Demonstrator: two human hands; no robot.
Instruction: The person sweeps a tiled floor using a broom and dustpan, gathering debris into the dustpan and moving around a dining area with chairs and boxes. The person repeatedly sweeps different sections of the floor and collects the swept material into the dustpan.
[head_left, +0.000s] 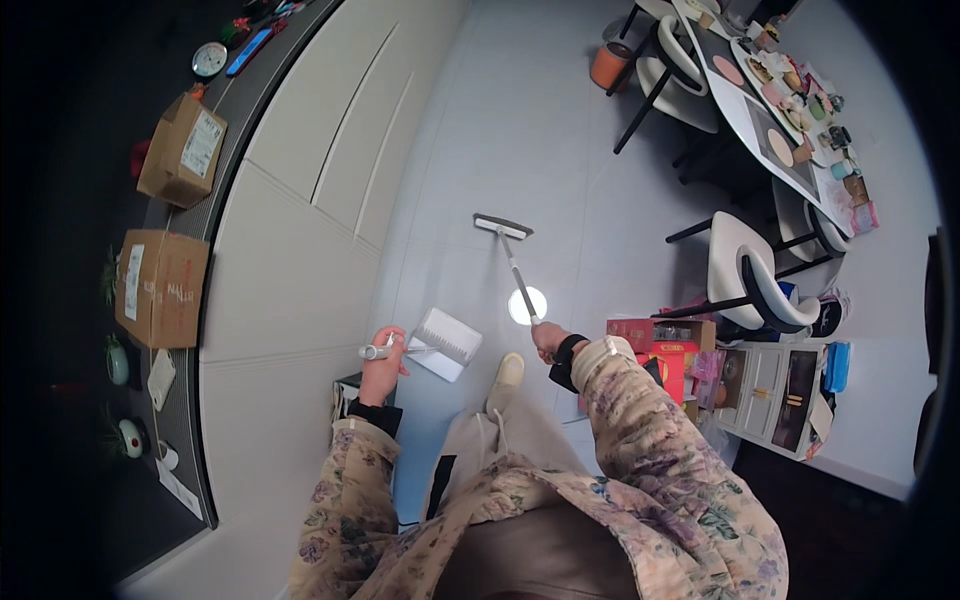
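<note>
My left hand (385, 361) is closed around the pale handle of a long-handled dustpan (448, 336). The white pan, with a row of comb-like teeth, is at floor level just right of that hand. In my right hand (551, 342) is the grey pole of a broom (517, 275). The pole slants away from me to the broom's wide white head (501, 226), edged with dark bristles, which is at the floor ahead of the dustpan. A gap separates the broom head from the pan. Below my right hand, one pale shoe (511, 370) shows.
Cabinets (300, 255) run along the left, their top bearing cardboard boxes (162, 289). At right are pale chairs (739, 255) and a cluttered dining table (757, 124). An orange bin (610, 66) stands farther off. Red boxes (664, 367) and a low white cabinet (761, 394) are near my right arm.
</note>
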